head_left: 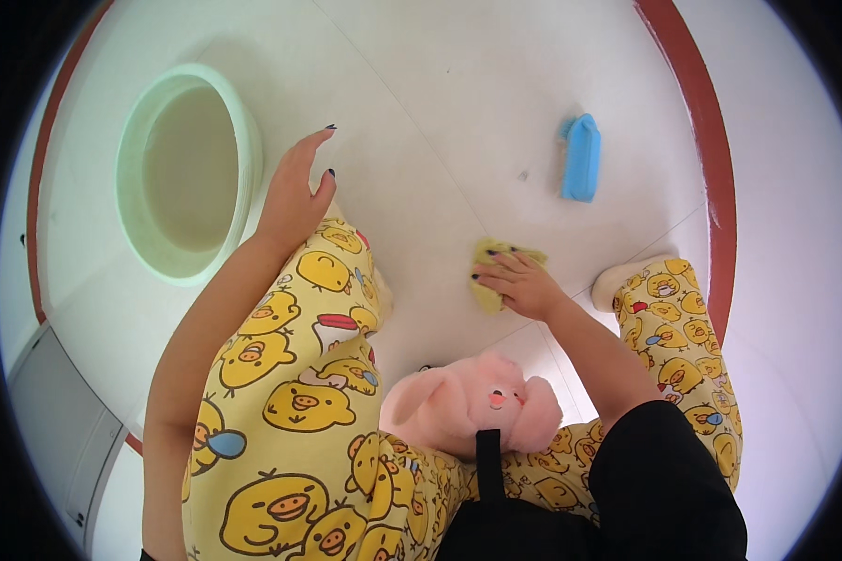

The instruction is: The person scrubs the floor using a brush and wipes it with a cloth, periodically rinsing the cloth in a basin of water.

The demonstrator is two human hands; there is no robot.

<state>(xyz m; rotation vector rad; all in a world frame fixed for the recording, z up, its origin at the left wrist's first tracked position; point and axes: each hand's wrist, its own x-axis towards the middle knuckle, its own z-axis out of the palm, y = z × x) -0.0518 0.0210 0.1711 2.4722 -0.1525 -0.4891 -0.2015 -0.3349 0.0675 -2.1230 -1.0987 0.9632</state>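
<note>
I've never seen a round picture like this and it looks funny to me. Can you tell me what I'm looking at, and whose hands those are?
The picture comes from a small camera worn on a person's head, pointing down. Its very wide lens makes the picture round and bends straight lines near the edge.

The person is crouching on a white floor, in yellow trousers with cartoon chicks. A pink plush toy hangs at their front.

Both arms belong to that person. The right hand presses down on a yellow cloth or sponge on the floor. The left hand is open and empty, held out near the knee, beside a pale green basin.

Farther away lies a blue brush-like thing, which nobody is touching. A dark red stripe curves along the floor at the right.
</note>
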